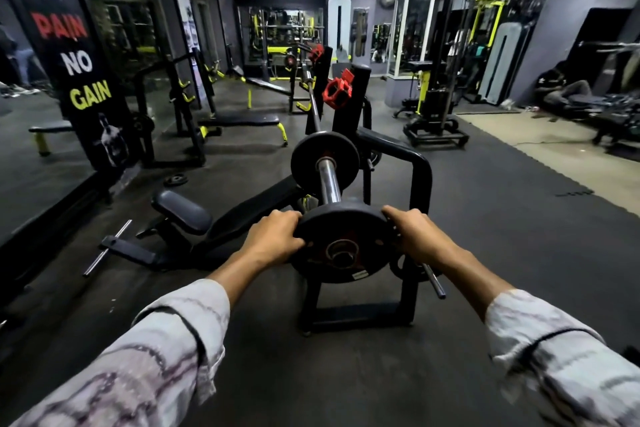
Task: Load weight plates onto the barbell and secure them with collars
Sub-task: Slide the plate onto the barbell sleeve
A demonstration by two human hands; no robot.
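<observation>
Both hands hold a weight plate at the barbell's near end.
Left hand (273, 236) and right hand (417, 236) grip the near plate (343, 243) by its rim; a far plate (323, 159) sits on the barbell (329, 180).

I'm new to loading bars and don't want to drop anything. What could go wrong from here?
1. The held plate is gripped only at its rim by the left hand and right hand; its hole is not yet on the sleeve, so a slip could drop it.
2. Fingers might get pinched against the loaded plate.
3. The red collars sit on the rack, so nothing is secured.

Matt plate (343, 236), glossy metal barbell (329, 180)
</observation>
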